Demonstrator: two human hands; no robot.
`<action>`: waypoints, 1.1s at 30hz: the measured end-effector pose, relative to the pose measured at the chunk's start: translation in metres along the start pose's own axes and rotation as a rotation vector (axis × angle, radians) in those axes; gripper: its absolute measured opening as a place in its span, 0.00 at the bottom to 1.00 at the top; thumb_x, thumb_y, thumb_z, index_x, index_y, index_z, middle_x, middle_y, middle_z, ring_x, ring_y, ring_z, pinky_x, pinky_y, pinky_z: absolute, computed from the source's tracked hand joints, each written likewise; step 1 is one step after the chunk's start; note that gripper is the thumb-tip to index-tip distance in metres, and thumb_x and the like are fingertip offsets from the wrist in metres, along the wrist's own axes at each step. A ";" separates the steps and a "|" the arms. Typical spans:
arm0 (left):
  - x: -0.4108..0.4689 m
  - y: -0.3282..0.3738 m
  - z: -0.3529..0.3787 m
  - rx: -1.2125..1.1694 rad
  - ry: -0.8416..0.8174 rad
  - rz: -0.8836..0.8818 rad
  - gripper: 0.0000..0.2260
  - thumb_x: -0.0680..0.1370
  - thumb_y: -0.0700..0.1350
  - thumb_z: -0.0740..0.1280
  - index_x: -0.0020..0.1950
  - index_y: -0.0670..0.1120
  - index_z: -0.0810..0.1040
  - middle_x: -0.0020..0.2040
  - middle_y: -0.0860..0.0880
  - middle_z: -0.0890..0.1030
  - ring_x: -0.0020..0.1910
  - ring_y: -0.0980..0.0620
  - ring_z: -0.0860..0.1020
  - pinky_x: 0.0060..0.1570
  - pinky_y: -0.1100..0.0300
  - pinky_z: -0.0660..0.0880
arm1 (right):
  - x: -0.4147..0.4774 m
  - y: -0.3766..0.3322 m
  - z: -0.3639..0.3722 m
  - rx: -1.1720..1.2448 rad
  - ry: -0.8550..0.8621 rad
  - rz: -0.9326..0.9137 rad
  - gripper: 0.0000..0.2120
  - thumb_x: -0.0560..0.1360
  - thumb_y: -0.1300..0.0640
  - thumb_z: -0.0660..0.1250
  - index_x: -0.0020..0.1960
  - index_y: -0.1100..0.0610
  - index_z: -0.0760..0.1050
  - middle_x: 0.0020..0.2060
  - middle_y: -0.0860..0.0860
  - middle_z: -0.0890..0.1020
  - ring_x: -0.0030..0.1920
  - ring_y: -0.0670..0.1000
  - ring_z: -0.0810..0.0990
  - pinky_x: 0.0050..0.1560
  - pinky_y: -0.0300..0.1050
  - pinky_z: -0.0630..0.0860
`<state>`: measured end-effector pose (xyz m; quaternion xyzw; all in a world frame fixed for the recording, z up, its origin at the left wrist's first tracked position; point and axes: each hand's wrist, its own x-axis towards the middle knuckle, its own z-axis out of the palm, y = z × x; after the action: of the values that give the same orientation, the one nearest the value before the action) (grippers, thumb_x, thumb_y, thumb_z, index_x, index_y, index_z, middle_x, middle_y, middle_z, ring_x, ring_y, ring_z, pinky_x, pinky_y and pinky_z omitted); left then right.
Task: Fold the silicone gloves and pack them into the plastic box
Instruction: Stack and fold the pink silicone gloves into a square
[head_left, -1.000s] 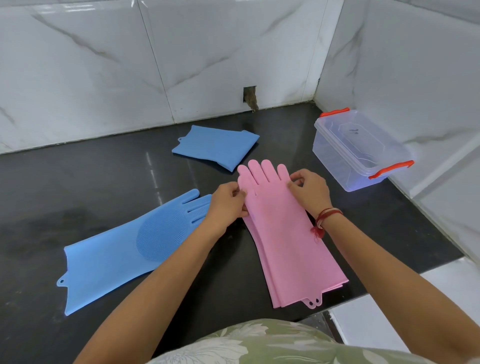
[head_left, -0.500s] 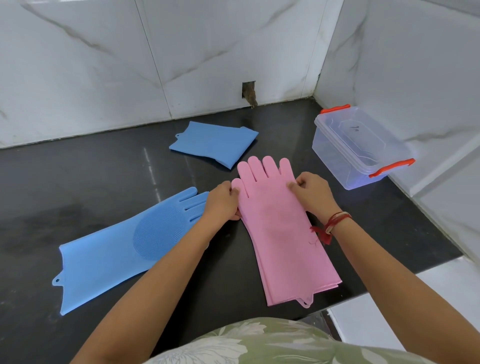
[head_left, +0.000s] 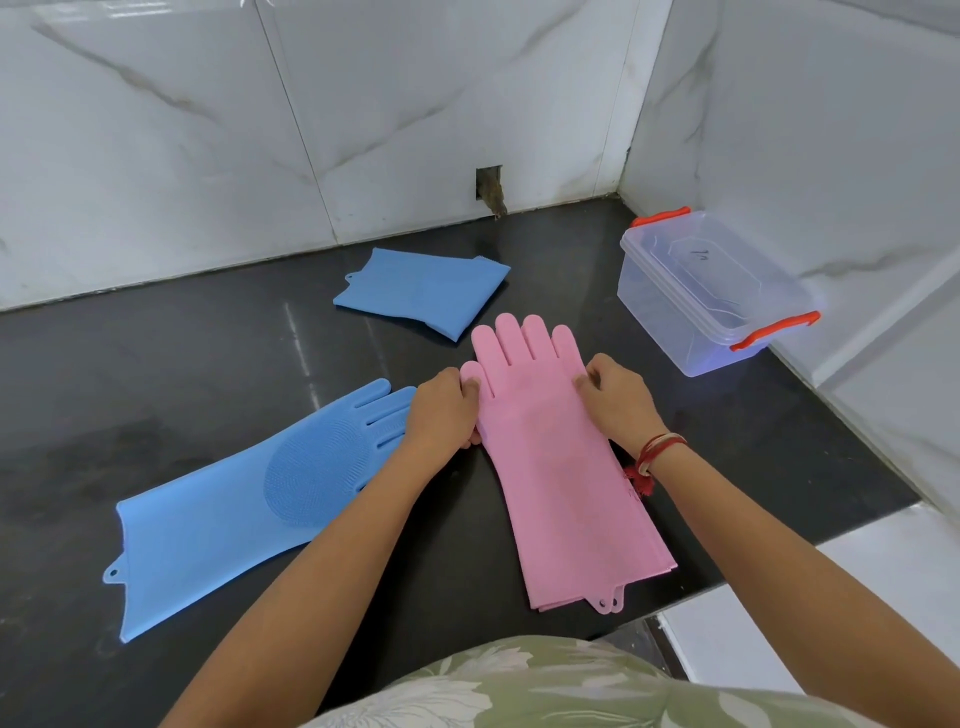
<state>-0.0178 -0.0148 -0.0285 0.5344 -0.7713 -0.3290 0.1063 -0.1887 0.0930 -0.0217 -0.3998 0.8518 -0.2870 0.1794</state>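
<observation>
Your left hand (head_left: 444, 410) and right hand (head_left: 618, 402) have their fingers (head_left: 584, 382) pinched on opposite edges of the stacked pink silicone gloves (head_left: 550, 452), flat on the black desk (head_left: 156, 364), with the lidded clear plastic box (head_left: 711, 291) beyond your right fingers. If one pinch slips, the slick layers may slide out of line and spoil the fold. The only writing, a small mark on the lid, is unreadable.

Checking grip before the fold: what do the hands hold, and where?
Both pinch the pink gloves: left hand at the thumb edge, right hand at the opposite edge.
</observation>
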 end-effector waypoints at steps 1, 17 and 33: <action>-0.001 -0.001 0.001 0.000 0.006 0.011 0.09 0.81 0.51 0.56 0.45 0.49 0.69 0.30 0.51 0.78 0.22 0.58 0.77 0.26 0.66 0.72 | -0.001 0.000 0.001 0.001 0.013 -0.011 0.10 0.79 0.53 0.57 0.42 0.58 0.65 0.32 0.49 0.71 0.32 0.49 0.69 0.34 0.42 0.68; -0.016 0.001 -0.004 0.092 0.056 0.068 0.14 0.81 0.55 0.56 0.51 0.45 0.69 0.37 0.47 0.80 0.33 0.50 0.80 0.41 0.52 0.79 | -0.035 0.018 -0.034 0.108 -0.335 0.183 0.20 0.70 0.43 0.69 0.55 0.48 0.64 0.40 0.49 0.79 0.35 0.49 0.82 0.28 0.38 0.77; -0.077 -0.051 -0.016 0.535 -0.406 1.022 0.24 0.79 0.62 0.53 0.74 0.57 0.61 0.76 0.56 0.60 0.75 0.58 0.57 0.71 0.58 0.46 | -0.086 0.063 -0.068 -0.614 -0.209 -0.943 0.22 0.61 0.57 0.79 0.54 0.46 0.81 0.54 0.46 0.83 0.52 0.52 0.83 0.52 0.46 0.78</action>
<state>0.0599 0.0367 -0.0338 0.0318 -0.9908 -0.1266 -0.0361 -0.2088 0.2168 -0.0023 -0.7967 0.6033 -0.0344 -0.0090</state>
